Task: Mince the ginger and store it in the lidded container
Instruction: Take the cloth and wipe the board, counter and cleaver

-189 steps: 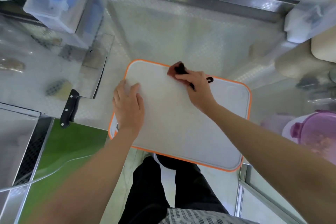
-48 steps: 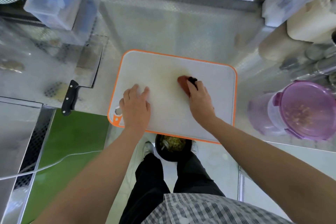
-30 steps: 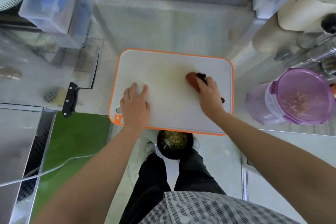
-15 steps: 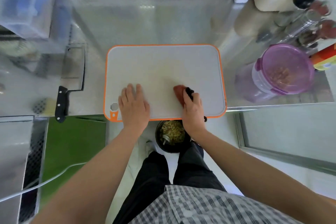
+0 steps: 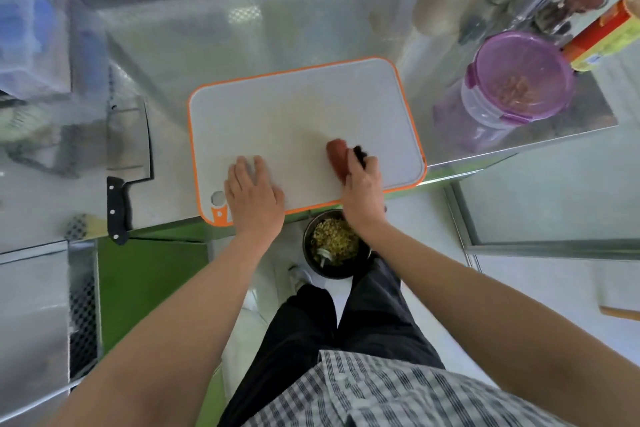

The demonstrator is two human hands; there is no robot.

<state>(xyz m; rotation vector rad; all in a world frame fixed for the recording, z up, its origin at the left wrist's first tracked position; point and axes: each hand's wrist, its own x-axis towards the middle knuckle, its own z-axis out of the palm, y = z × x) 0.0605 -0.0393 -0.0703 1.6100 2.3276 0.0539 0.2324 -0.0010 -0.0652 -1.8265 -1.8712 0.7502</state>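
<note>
Item, wiper: reddish pad (image 5: 337,158) is sitting closer to the board's front edge than a second ago. I am reading the right hand (image 5: 363,191) as curled round the pad's black grip. The left hand (image 5: 254,194) is lying flat, fingers straight, pinning the cutting board (image 5: 294,107). Well right of it the lidded container (image 5: 519,87) is standing, purple lid on, brownish mince (ginger, I judge) inside. The black bowl (image 5: 332,243) is waiting below the front edge, under the right wrist, in line with the pad's stroke.
</note>
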